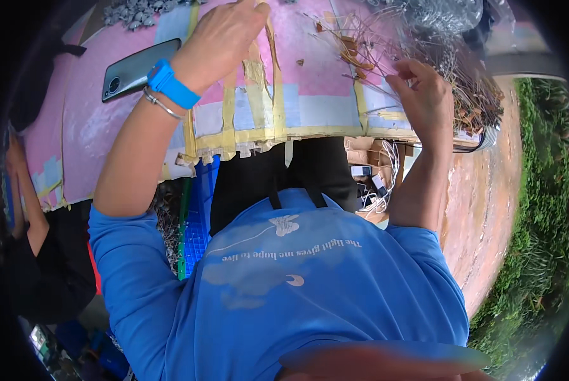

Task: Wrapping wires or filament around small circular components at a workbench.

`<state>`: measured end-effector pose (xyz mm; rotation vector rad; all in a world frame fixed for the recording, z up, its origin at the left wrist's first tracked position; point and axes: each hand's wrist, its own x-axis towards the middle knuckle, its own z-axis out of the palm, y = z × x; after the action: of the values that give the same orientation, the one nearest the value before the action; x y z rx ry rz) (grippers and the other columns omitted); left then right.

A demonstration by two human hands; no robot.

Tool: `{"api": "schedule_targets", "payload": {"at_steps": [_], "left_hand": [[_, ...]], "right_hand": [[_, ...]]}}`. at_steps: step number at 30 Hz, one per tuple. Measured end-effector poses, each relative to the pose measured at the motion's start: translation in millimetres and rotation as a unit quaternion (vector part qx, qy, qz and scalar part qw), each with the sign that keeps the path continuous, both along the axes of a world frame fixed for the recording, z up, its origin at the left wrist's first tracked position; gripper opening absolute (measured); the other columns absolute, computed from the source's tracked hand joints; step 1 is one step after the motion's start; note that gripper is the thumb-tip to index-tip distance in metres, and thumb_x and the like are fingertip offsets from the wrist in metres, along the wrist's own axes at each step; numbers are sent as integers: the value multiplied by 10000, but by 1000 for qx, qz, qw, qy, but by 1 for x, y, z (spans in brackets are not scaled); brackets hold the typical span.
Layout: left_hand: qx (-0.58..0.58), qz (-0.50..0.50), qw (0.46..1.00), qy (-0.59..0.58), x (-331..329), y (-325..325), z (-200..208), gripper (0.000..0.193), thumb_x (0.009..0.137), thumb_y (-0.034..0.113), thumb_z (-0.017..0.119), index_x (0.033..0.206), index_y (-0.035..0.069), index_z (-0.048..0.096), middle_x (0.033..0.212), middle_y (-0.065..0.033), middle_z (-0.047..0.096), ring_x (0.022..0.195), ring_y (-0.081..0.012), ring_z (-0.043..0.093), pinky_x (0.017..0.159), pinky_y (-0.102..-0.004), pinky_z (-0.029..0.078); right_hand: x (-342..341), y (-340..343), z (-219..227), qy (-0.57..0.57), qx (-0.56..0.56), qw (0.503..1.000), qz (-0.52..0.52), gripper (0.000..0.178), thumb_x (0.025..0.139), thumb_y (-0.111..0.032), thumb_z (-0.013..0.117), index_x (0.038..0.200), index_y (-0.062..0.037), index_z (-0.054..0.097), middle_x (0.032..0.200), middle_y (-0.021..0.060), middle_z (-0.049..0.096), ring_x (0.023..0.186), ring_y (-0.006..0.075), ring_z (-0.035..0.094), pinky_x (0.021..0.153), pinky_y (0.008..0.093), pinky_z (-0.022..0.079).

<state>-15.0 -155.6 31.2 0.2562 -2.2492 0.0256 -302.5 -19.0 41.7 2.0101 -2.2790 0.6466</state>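
My left hand (230, 35), with a blue band and a bracelet at the wrist, reaches to the far edge of the view over the table. Its fingers are bent and drawn together; the tips are partly cut off, so what they hold cannot be made out. At the right, my right hand (424, 95) has thumb and forefinger closed beside a loose spread of thin wires (367, 54). A fine wire appears to run to its fingertips. Brown bits (351, 54) lie among the wires, left of this hand.
A phone (138, 68) lies by my left wrist. Small grey parts (138, 13) are heaped at the far left, clear plastic bags (440, 19) at the far right. More wires (478, 101) pile at the right edge. Another person's arm (30, 197) shows at the left.
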Motion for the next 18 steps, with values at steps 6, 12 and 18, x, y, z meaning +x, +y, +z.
{"api": "schedule_targets", "payload": {"at_steps": [6, 12, 18], "left_hand": [[184, 233, 905, -303, 24, 34, -7, 313, 930, 244, 627, 1050, -42, 665, 1057, -189, 669, 778, -224, 678, 661, -364, 512], [720, -47, 685, 106, 39, 75, -20, 260, 970, 157, 560, 1114, -33, 663, 1068, -102, 671, 899, -161, 645, 775, -321, 513], [764, -128, 619, 128, 29, 134, -16, 339, 959, 101, 580, 1254, -62, 555, 1129, -125, 644, 1070, -228, 642, 954, -307, 504]], "right_hand": [[-23, 72, 3, -4, 46, 995, -84, 265, 800, -218, 713, 1012, -58, 707, 855, 127, 687, 737, 239, 661, 699, 344, 510], [-23, 79, -39, 48, -50, 993, -94, 262, 813, -223, 701, 1035, -84, 703, 906, 144, 665, 808, 329, 661, 720, 402, 513], [-20, 7, -60, 45, -165, 985, -5, 188, 831, -189, 634, 964, -78, 708, 849, 155, 664, 757, 368, 649, 682, 438, 524]]}}
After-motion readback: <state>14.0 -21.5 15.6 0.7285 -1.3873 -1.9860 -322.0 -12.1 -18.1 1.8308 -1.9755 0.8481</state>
